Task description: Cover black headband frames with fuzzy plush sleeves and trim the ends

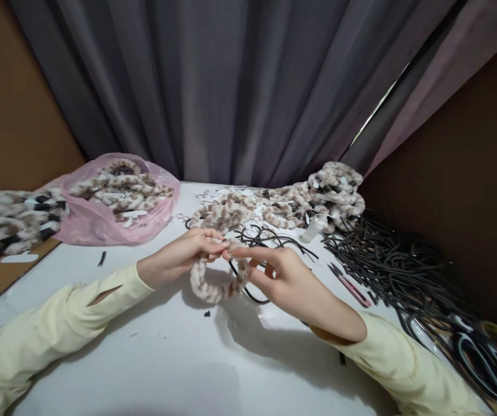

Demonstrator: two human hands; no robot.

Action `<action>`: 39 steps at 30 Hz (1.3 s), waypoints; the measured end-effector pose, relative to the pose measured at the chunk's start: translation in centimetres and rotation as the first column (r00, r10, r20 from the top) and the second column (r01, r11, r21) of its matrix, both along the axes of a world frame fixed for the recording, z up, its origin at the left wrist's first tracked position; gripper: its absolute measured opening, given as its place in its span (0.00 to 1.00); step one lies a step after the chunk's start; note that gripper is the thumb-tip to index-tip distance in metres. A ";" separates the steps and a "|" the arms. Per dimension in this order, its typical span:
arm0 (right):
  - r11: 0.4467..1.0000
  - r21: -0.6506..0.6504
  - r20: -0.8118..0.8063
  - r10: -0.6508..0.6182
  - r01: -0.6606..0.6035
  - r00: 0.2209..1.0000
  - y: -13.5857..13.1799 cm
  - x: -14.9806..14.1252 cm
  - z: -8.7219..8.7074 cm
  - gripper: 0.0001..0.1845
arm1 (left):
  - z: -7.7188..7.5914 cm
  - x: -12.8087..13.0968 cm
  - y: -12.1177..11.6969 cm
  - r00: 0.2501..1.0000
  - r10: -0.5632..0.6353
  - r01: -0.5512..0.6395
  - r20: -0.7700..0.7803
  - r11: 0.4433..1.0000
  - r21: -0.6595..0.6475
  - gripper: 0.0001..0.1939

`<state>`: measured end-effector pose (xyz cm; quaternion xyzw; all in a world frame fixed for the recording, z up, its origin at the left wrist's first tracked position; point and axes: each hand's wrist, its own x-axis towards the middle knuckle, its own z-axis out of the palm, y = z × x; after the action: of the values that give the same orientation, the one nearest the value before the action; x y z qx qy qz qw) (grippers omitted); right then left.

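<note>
Brown-flecked plush loop (pixel 208 290) has its top partly hidden by fingertips (pixel 220 248).

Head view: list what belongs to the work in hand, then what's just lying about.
Work in hand: fuzzy ring, left hand, right hand; probably dark cord beside it, black cord pile.
Seemingly just lying about: pink bag, pink-handled tool, small bottle, black scrap.

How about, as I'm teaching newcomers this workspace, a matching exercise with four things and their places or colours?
1. Fluffy ring
2. Bag
3. Cord pile
4. Curtain

A. Black, at the right
B. Grey, hanging behind the table
C. At the fingertips of the left hand and the right hand
D. Pink, see-through, at the left

Pairs: 1-C, 2-D, 3-A, 4-B
</note>
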<state>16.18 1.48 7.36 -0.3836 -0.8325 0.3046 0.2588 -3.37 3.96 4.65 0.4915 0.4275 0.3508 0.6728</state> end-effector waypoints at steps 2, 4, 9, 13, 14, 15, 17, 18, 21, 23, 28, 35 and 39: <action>0.996 -0.075 0.037 0.041 -0.038 0.998 0.4 -0.1 -0.6 0.23 | -0.1 -0.1 0.3 0.990 -0.003 0.022 0.144 0.991 -0.132 0.05; 0.983 -0.176 0.065 0.062 -0.049 0.996 1.1 -0.4 -1.4 0.26 | 0.1 -0.1 0.4 0.973 0.022 0.035 0.229 0.970 -0.241 0.03; 0.838 -0.517 -0.145 0.112 -0.172 0.983 2.4 -1.5 -2.9 0.30 | 0.6 0.0 0.2 0.963 0.066 0.003 0.262 0.967 -0.254 0.03; 0.764 -0.592 -0.304 0.085 -0.258 0.949 2.6 -1.9 -3.4 0.15 | 0.3 0.3 -0.1 0.985 0.068 -0.053 0.160 0.994 -0.097 0.04; 0.760 -0.600 -0.296 0.077 -0.248 0.952 2.6 -1.8 -3.4 0.11 | 0.2 0.3 -0.2 0.990 0.082 -0.078 0.113 0.996 -0.040 0.04; 0.763 -0.603 -0.284 0.070 -0.235 0.956 2.6 -1.7 -3.3 0.09 | 0.1 0.4 -0.3 0.993 0.099 -0.100 0.060 0.995 0.016 0.05; 0.782 -0.587 -0.257 0.063 -0.208 0.964 2.7 -1.5 -3.0 0.08 | 0.1 0.6 -0.6 0.990 0.125 -0.116 -0.068 0.985 0.129 0.08; 0.796 -0.572 -0.240 0.071 -0.200 0.968 2.7 -1.4 -2.8 0.08 | 0.2 0.6 -0.7 0.981 0.136 -0.109 -0.139 0.976 0.189 0.09; 0.844 -0.503 -0.163 0.118 -0.186 0.979 2.9 -1.0 -2.6 0.17 | 0.4 0.8 -1.1 0.918 0.200 -0.057 -0.343 0.921 0.385 0.11; 0.875 -0.453 -0.109 0.134 -0.169 0.985 3.2 -0.8 -2.6 0.20 | 0.3 0.7 -1.2 0.872 0.246 -0.006 -0.422 0.869 0.495 0.11; 0.887 -0.439 -0.002 0.159 -0.144 0.987 3.7 -0.6 -2.7 0.18 | -1.2 0.2 -1.1 0.840 0.358 0.090 -0.408 0.649 0.755 0.07; 0.902 -0.363 0.202 0.319 -0.231 0.926 2.6 -0.6 -1.9 0.13 | -2.3 0.0 -1.4 0.783 0.435 0.388 -0.445 0.218 0.895 0.13; 0.878 -0.332 0.248 0.434 -0.345 0.866 2.0 -0.7 -1.3 0.13 | -2.5 0.3 -2.3 0.688 0.500 0.509 -0.526 0.183 0.841 0.12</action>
<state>15.52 3.49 6.02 -0.2816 -0.8727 0.3989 -0.0008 -3.03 1.71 2.18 0.8944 0.3218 0.3083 -0.0376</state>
